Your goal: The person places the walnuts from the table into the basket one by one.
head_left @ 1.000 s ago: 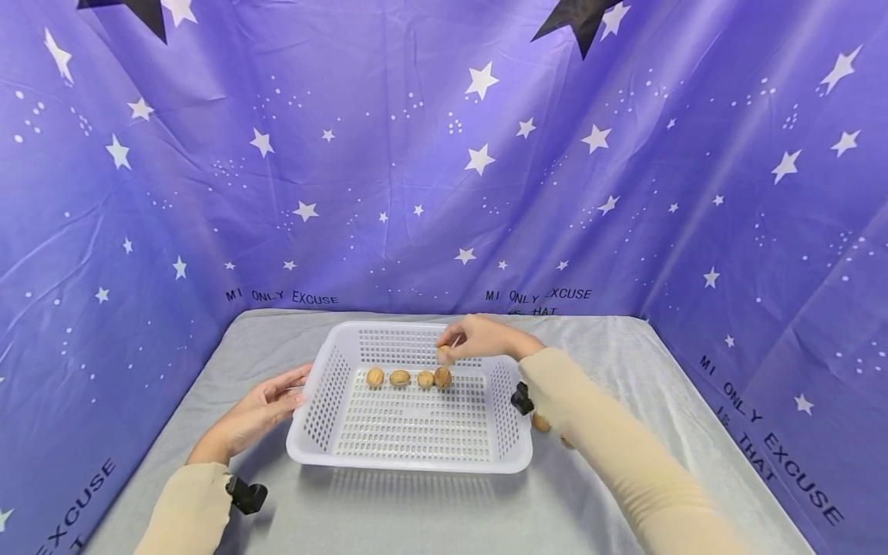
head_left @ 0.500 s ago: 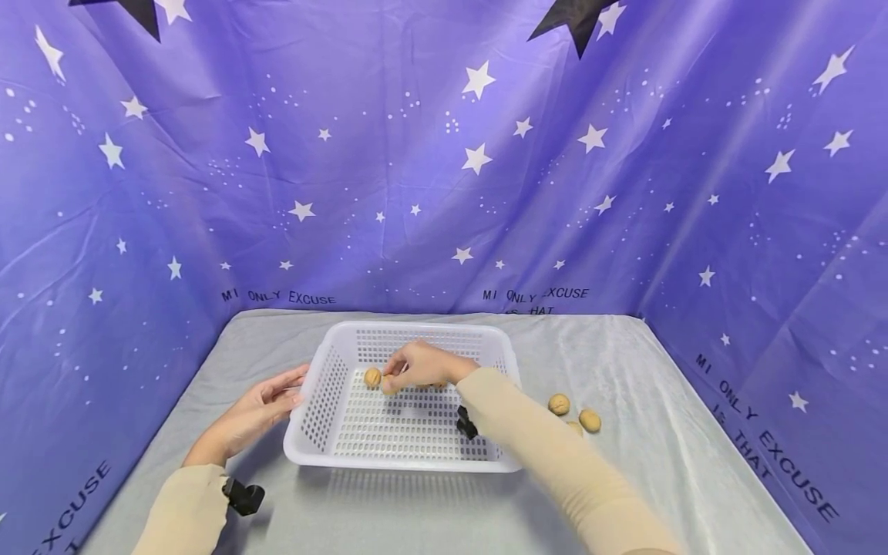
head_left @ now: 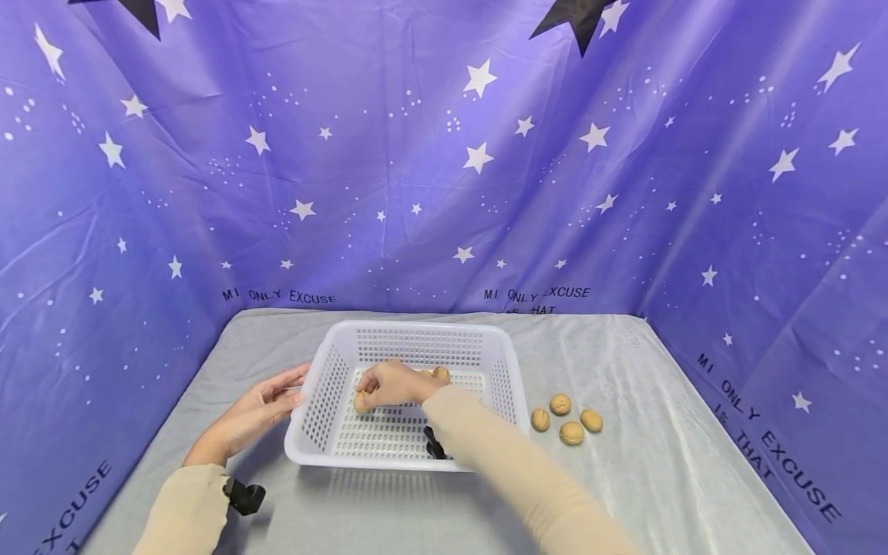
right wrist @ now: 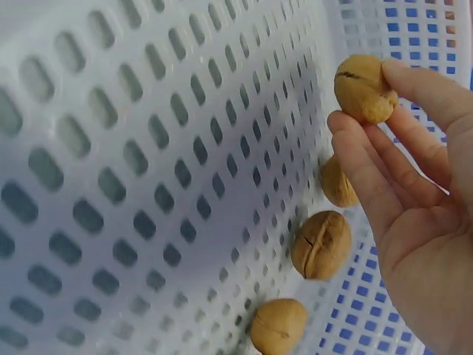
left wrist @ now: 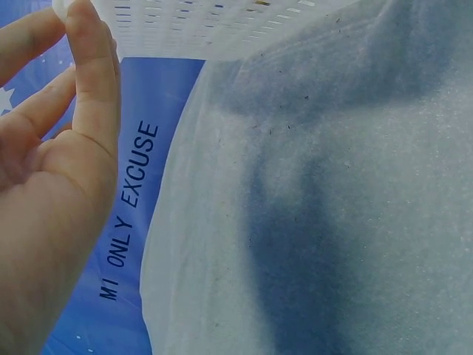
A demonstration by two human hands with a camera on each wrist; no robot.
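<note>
Since half a second before, the right hand (head_left: 388, 384) had shifted towards the left end of the basket (head_left: 368, 464) and a little nearer the person, taking its walnut (head_left: 361, 402) along. With the sleeve (head_left: 513, 462) swung further left, all four loose walnuts (head_left: 572, 433) on the tablecloth (head_left: 659, 462) showed, grouped just beside the right end of the basket. Left hand (head_left: 253, 416) and basket had hardly moved.

Right thumb and fingertips pinched the walnut from opposite sides, leaving much of its shell and a dark crack bare in the right wrist view. It was inside the basket, over the left part of the slotted floor; whether it touched the floor, I could not tell. Three other walnuts (right wrist: 321, 244) lay in a line inside the basket in that view, the farthest partly covered by the fingers. From the head, only two of the basket's other walnuts (head_left: 441, 375) showed, close together beyond the right wrist.

On the left hand, the fingers were fairly straight, with the thumb apart from them, and the tips touched the basket's left end. A small black camera (head_left: 244, 496) sat at the left wrist and another black camera (head_left: 435, 443) at the right. Behind the table hung a purple curtain (head_left: 416, 169) printed with white stars and black lettering.
</note>
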